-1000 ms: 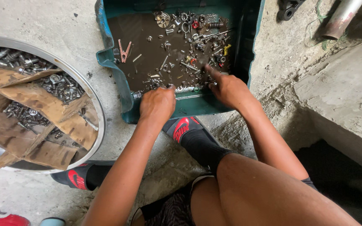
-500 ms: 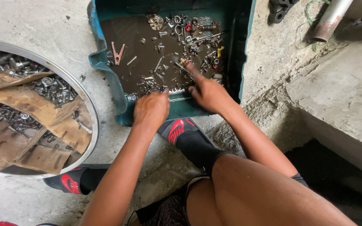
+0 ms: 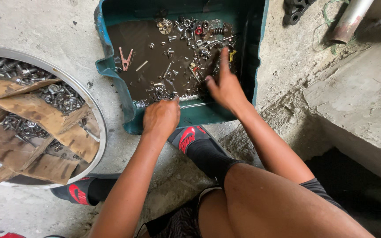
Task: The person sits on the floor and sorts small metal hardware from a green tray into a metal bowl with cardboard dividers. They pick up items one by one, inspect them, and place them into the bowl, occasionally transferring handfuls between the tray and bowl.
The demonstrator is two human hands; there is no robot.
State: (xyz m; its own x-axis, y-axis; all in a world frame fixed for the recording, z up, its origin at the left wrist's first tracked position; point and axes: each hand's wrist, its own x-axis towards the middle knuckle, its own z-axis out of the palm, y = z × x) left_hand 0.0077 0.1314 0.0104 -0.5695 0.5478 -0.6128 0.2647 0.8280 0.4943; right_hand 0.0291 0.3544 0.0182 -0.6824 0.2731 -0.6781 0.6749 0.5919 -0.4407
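A teal plastic tray (image 3: 106,66) lies on the concrete floor, its dirty bottom strewn with several small nuts, bolts, washers and springs (image 3: 190,39). My left hand (image 3: 160,117) rests curled on the tray's near rim, fingertips down in a small heap of bolts (image 3: 157,93). My right hand (image 3: 223,83) is inside the tray with the forefinger stretched out, touching the loose hardware near the right wall. Whether either hand pinches a piece is hidden. A pink clip (image 3: 125,58) lies at the tray's left.
A round metal basin (image 3: 94,110) at the left holds bolts and cardboard dividers (image 3: 31,110). My feet in black socks and black-and-red slides (image 3: 189,139) stand in front of the tray. A concrete step (image 3: 358,97), a rusty pipe (image 3: 349,20) and black parts (image 3: 294,11) lie to the right.
My right hand has slid further into the tray and its forefinger now points up among the hardware. The view has shifted slightly; the left hand stays at the near rim.
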